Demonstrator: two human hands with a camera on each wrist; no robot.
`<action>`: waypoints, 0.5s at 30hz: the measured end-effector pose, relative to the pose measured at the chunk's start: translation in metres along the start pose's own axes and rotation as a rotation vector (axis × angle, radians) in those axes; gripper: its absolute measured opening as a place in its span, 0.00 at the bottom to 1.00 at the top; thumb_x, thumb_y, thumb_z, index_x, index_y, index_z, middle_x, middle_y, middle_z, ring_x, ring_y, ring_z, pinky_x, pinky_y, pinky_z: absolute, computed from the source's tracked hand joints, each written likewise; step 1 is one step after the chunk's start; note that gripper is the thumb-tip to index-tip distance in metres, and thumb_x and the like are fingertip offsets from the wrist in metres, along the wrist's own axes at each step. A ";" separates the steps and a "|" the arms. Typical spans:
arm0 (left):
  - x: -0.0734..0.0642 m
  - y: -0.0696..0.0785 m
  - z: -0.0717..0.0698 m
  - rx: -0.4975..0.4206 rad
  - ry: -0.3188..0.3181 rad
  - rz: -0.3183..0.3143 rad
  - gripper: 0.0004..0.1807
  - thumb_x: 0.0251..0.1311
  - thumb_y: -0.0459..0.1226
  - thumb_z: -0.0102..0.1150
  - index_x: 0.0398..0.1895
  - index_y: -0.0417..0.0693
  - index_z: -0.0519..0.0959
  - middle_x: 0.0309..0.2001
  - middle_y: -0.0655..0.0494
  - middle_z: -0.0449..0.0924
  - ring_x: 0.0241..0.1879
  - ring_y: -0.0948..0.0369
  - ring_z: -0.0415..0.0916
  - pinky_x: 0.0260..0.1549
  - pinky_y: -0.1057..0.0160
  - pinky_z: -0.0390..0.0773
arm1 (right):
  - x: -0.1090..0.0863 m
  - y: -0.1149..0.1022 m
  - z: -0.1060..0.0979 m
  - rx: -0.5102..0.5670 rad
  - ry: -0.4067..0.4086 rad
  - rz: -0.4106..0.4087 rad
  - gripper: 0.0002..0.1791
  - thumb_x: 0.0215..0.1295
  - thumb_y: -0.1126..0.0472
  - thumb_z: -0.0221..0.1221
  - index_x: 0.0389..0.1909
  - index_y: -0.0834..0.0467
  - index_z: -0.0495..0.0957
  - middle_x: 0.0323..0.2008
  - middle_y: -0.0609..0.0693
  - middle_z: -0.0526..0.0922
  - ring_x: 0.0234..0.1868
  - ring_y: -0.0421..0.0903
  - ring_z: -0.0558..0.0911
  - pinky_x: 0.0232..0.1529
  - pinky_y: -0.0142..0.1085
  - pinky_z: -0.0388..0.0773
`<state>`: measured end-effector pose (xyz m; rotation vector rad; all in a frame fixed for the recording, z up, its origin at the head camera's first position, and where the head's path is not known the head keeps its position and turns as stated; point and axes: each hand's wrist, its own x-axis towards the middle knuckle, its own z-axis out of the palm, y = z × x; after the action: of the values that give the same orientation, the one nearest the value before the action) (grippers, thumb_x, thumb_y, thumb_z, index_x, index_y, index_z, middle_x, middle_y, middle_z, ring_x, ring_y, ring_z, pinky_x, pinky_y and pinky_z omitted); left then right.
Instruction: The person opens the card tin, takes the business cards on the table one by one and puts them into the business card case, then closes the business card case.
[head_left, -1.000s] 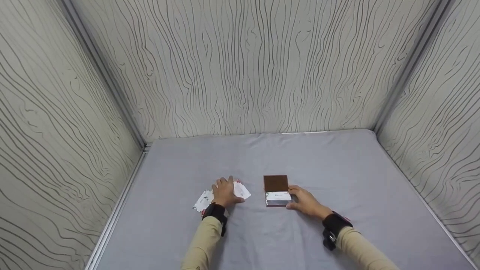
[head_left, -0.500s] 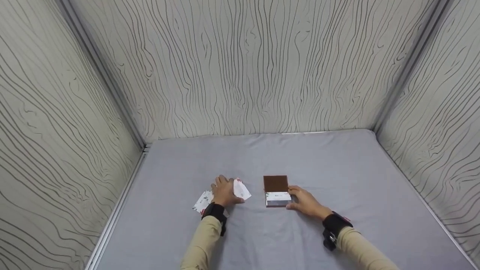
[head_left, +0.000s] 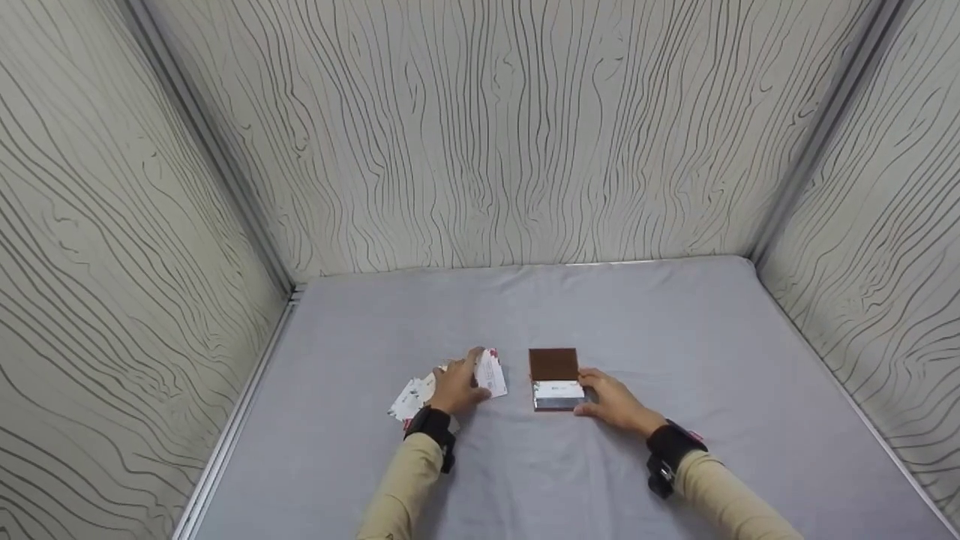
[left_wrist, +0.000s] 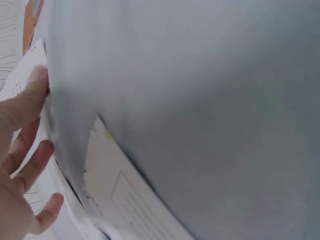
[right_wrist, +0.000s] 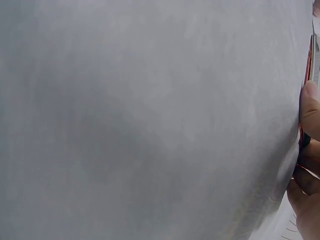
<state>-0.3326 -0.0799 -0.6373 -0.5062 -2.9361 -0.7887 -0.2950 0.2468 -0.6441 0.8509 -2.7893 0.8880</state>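
Note:
My left hand (head_left: 456, 387) pinches a white printed card (head_left: 491, 373) with a red corner, thumb on its near edge and fingers at the far one. The left wrist view shows the thumb lying on this card (left_wrist: 31, 60). Under and left of that hand, several loose white cards (head_left: 410, 399) lie spread on the cloth; some are partly hidden by it. To the right lies a brown card case (head_left: 553, 364), lid folded back, with a white card (head_left: 559, 389) inside its silvery tray. My right hand (head_left: 613, 403) grips the case's right side between thumb and fingers.
A grey cloth (head_left: 645, 322) covers the table. Pale panels with a wood-grain line pattern (head_left: 487, 135) stand at the back and both sides. A metal rail (head_left: 232, 420) runs along the table's left edge. Black straps (head_left: 429, 424) sit on both wrists.
The left hand has shifted slightly right, and the card in it has moved toward the case and turned more upright. The right hand stays on the case.

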 end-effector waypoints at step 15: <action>0.003 0.006 -0.010 -0.267 0.040 0.095 0.45 0.58 0.26 0.66 0.76 0.48 0.55 0.32 0.53 0.76 0.30 0.62 0.70 0.36 0.59 0.74 | 0.000 0.003 -0.001 0.014 -0.018 0.020 0.33 0.54 0.56 0.72 0.51 0.78 0.75 0.57 0.72 0.73 0.59 0.70 0.73 0.60 0.59 0.66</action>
<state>-0.3342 -0.0794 -0.6253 -0.6328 -2.7605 -1.1700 -0.2969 0.2489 -0.6447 0.8393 -2.8150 0.9081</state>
